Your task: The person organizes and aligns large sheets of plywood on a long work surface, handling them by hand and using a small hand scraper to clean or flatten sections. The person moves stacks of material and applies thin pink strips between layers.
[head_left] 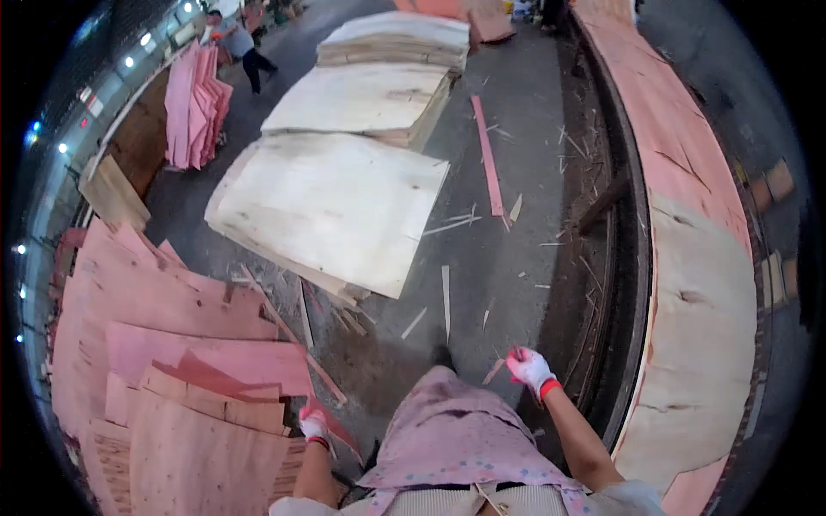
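Note:
My left hand (314,421), in a white and pink glove with a red cuff, is closed on a narrow pink veneer strip (338,430) that slants down beside my apron. The stack of pink veneer sheets (198,439) lies just left of it. My right hand (528,366), gloved the same way, hangs over the floor between my apron and the long bench. Its fingers are curled in; whether they hold anything is hidden. A small pinkish sliver (493,371) shows close to its fingertips, and I cannot tell whether it is held or on the floor.
Pale veneer stacks (335,206) stand ahead. Along the right runs a long dark-edged bench (635,284) bearing pink and pale veneer sheets (701,301). A long pink strip (487,155) and several wood slivers (446,301) litter the floor. A person (237,43) stands far left near upright pink sheets (196,107).

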`<state>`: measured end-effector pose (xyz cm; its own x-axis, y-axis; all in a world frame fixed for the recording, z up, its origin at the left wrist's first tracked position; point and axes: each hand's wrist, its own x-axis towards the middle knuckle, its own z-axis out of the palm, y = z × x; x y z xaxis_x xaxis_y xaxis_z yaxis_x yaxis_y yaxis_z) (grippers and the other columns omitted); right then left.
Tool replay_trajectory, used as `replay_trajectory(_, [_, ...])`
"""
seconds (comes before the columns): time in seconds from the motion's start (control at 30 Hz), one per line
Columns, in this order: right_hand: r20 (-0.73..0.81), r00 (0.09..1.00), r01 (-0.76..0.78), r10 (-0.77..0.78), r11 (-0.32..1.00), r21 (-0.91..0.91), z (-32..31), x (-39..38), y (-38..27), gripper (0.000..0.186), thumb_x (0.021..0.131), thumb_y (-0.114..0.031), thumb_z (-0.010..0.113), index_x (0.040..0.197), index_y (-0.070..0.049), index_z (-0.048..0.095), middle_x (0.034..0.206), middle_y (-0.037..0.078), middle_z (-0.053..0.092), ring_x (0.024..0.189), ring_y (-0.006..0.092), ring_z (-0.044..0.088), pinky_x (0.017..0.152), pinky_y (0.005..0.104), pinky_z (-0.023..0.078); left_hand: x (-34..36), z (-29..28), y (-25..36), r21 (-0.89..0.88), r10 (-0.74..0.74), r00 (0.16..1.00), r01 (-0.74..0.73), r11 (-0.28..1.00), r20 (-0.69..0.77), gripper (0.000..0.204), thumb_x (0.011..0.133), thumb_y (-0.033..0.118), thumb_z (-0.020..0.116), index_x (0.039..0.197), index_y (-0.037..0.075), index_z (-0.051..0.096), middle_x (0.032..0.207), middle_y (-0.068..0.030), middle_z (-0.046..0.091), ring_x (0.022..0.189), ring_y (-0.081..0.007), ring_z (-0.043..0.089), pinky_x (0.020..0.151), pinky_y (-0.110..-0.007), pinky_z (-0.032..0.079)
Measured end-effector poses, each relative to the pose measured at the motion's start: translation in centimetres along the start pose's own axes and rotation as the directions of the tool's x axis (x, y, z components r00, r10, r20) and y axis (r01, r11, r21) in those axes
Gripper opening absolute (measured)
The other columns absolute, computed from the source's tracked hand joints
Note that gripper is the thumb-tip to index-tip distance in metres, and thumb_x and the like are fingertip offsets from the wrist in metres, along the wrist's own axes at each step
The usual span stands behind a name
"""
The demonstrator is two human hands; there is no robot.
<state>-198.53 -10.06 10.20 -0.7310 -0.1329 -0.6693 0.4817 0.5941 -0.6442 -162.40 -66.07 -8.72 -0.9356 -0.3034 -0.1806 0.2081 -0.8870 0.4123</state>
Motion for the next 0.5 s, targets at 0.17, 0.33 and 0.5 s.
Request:
replay_trajectory(0.17, [0.117,0.984,-0.164,0.136,0.945,0.284,0.8,9.2,-10.1,0.035,0.087,-0.031,0.059,0.113,-0.007,0.058,0.095,0.008,0.065,0.061,0.0181,0.061,0.053,0.0313,0.051,3.7,3.6,10.1,0.433,0.365,0.26,0.29,0.853,-0.894,0.054,0.083,0.047,0.054,0.124,0.012,0.055,0.113,-0.0136,0.059,0.104,-0.0253,0.055,0.089,-0.041,0.045])
replay_trajectory(0.33, [0.22,0.949,-0.312,0.225,0.772,0.554,4.6,21.5,-14.8,0.031,0.088,-0.028,0.06,0.111,-0.008,0.056,0.096,0.008,0.064,0.061,0.0192,0.061,0.053,0.0337,0.051,8.0,15.2,15.5,0.182,0.152,0.101,0.588,0.788,-0.983,0.064,0.081,0.06,0.055,0.121,0.01,0.054,0.105,-0.019,0.057,0.097,-0.0302,0.054,0.081,-0.046,0.043])
replay_trajectory(0.5, [0.329,0.89,-0.447,0.316,0.751,0.487,13.5,37.4,-13.8,0.043,0.085,-0.029,0.066,0.12,-0.011,0.048,0.103,0.01,0.061,0.065,0.0233,0.064,0.055,0.0379,0.053,10.3,21.8,13.4,0.113,0.135,0.037,0.783,0.612,-0.99,0.033,0.081,0.04,0.067,0.087,0.008,0.06,0.046,-0.0089,0.045,0.028,-0.0264,0.038,0.03,-0.041,0.032])
